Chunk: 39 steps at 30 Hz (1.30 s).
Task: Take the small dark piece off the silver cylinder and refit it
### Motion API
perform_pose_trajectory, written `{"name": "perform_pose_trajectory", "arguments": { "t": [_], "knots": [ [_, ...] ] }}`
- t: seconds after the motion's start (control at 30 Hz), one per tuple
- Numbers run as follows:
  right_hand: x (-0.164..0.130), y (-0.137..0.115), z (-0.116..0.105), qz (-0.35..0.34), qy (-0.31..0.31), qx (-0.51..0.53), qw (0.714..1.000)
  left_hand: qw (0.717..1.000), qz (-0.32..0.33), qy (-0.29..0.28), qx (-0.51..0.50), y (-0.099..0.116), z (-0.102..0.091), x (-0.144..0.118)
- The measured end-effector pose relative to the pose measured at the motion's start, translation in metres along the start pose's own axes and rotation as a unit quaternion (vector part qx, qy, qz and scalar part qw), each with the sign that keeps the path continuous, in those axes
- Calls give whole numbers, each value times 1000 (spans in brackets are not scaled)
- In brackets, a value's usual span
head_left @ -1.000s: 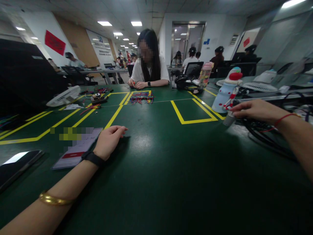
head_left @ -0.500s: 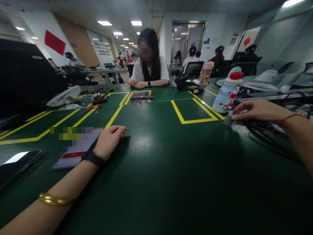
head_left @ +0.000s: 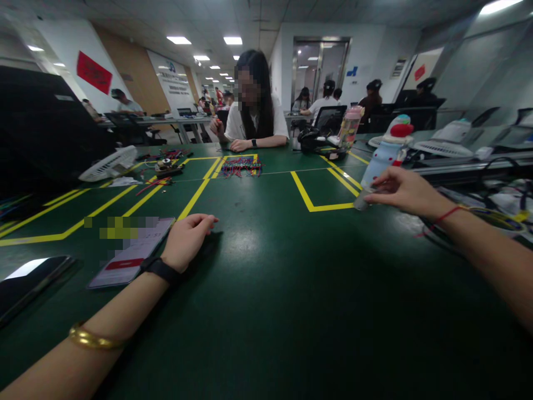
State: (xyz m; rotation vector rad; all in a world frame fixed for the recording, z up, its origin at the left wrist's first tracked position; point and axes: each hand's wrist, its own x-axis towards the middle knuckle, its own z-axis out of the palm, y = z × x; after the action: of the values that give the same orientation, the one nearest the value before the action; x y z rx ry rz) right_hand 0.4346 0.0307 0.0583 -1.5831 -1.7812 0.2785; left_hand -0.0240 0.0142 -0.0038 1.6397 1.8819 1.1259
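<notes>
My right hand [head_left: 402,191] pinches a small grey cylinder [head_left: 361,201] between thumb and fingertips, over the right end of a yellow tape outline [head_left: 333,208]. Its exact kind is too blurred to name. Just behind that hand stands a light-blue bottle [head_left: 381,155] with a red and white top, partly covered by my fingers. My left hand [head_left: 187,236] rests on the green table [head_left: 266,311], its fingers curled in and nothing seen in them. Under and beside its wrist lies a flat card or sheet [head_left: 129,266] with a red bar, partly blurred out.
A dark phone [head_left: 33,280] lies at the left edge. Bundled red and blue wires [head_left: 241,166] sit mid-table before a seated person [head_left: 258,111]. White fans [head_left: 110,164] and tangled cables [head_left: 491,214] flank the sides; a pink bottle [head_left: 351,128] stands at back right.
My right hand has moved left with the grey cylinder, away from the cables. My left hand stays put. The person opposite has raised one hand holding something orange.
</notes>
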Motion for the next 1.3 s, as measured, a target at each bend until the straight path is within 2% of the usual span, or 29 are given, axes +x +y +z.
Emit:
{"name": "perform_pose_trajectory", "arguments": {
  "t": [0.07,0.17,0.23,0.3,0.4,0.5,0.57,0.6,0.67,0.77,0.9,1.1,1.2,1.3],
  "knots": [
    [-16,-36,27,-55,-62,97,992,1000,-2,-2,3,2,0,-1],
    [-46,-87,69,-121,-160,198,960,1000,-7,-4,4,3,0,-2],
    [-65,-109,89,-158,-200,212,943,1000,-5,-5,8,2,-1,-2],
    [-79,-119,102,-186,-218,209,935,1000,-1,-6,17,2,-1,-1],
    [-90,-119,112,-196,-219,219,931,999,8,-22,37,8,-1,-4],
    [-93,-113,117,-155,-212,246,933,994,77,-66,30,30,3,-20],
    [-94,-110,120,-122,-218,263,932,979,159,-127,18,51,9,-37],
    [-94,-109,121,-111,-225,270,929,967,188,-172,12,62,12,-46],
    [-94,-108,123,-104,-240,283,923,946,233,-223,-7,79,18,-62],
    [-94,-109,124,-120,-247,287,918,941,248,-228,-19,94,27,-76],
    [-93,-111,124,-146,-246,276,918,945,248,-210,-34,98,31,-78],
    [-94,-112,120,-158,-218,240,933,961,218,-164,-36,94,21,-71],
    [-95,-110,120,-149,-212,239,936,955,214,-205,4,81,21,-69],
    [-94,-108,121,-143,-214,244,935,942,232,-235,58,68,29,-72]
  ]
}}
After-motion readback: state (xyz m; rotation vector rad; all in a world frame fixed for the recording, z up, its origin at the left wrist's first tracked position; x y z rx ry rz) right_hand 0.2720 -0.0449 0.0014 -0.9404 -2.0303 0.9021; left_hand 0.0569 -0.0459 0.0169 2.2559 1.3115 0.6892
